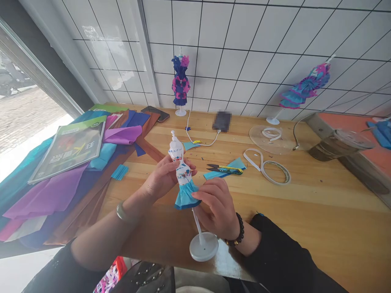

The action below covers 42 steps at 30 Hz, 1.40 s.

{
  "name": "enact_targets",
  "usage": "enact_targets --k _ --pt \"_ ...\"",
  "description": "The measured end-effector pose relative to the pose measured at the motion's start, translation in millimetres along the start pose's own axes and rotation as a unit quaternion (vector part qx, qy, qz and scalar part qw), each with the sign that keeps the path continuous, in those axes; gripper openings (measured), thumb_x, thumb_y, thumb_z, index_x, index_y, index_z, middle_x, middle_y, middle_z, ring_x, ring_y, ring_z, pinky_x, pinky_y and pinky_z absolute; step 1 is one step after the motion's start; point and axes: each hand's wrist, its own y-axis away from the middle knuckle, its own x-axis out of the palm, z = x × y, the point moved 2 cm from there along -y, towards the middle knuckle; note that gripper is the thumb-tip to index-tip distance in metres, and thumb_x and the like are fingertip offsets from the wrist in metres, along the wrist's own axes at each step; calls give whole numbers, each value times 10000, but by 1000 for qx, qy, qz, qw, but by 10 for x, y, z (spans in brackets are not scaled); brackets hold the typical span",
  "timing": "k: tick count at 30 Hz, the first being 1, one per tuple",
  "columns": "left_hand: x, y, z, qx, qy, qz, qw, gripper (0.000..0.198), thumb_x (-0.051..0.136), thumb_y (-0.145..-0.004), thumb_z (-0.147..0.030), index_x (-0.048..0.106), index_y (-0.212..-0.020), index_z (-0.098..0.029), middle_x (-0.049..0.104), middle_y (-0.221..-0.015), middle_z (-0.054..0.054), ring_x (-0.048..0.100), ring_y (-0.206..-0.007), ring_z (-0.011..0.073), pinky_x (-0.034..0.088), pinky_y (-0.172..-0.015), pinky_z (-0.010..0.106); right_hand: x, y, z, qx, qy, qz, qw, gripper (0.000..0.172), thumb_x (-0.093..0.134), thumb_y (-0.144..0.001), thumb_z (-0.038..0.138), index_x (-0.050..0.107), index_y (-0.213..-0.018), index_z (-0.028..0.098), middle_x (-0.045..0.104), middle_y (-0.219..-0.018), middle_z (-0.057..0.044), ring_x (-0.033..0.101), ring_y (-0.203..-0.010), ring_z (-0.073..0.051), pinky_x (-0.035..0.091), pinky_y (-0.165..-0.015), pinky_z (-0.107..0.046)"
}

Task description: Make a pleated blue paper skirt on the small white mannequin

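Observation:
A small white mannequin [177,155] on a thin rod and round white base [203,247] stands tilted near the table's front edge. A pleated blue paper skirt [185,196] wraps its waist. My left hand [161,177] grips the torso from behind, fingers curled round it. My right hand [215,205] pinches the skirt's right edge against the figure.
Sheets of coloured paper [55,191] and a booklet [71,148] pile up at the left. Scissors [224,168], blue scraps, tape strips [270,169], a phone [155,113], a cable and two dressed mannequins [180,83] [302,90] lie farther back. A lidded cup [339,146] is at the right.

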Motion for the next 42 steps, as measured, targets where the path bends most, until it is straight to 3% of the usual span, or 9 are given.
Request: enact_targets --k 6,15,27,33,42 --pt "-3 0 2 6 -5 6 1000 217 578 -798 -191 574 -1012 -161 665 -882 57 634 -872 202 478 -893 447 -30 19 -5 -5 -17 -13 1000 345 518 -763 36 580 -1046 224 583 -921 -66 548 -838 -205 475 -710 -410" --pt "-35 -15 -5 2 3 -14 1000 185 588 -788 -223 594 -962 -160 674 -862 54 645 -842 201 475 -906 442 2 27 -36 30 -21 -21 999 479 660 -741 125 493 -1180 217 566 -1079 -110 557 -989 -240 488 -793 -446" --pt "-37 -24 3 -8 13 -37 999 237 565 -811 -200 589 -1039 -143 673 -849 54 651 -823 193 479 -922 445 -13 35 -93 37 -31 11 999 276 605 -795 87 570 -1036 214 646 -927 -68 595 -823 -187 489 -712 -366" --pt "-139 -69 15 -38 56 -104 992 226 534 -832 -238 581 -1031 -141 684 -810 66 675 -831 210 511 -876 393 22 54 -112 111 -53 16 992 494 676 -776 208 462 -1222 206 615 -1095 -111 574 -1027 -227 483 -868 -415" --pt "-141 -110 21 -76 60 -145 985 192 476 -878 -254 596 -941 -117 695 -747 95 694 -756 217 558 -736 336 115 150 -253 236 -64 -3 970 447 621 -825 237 456 -1240 224 632 -1032 -61 603 -950 -174 499 -872 -357"
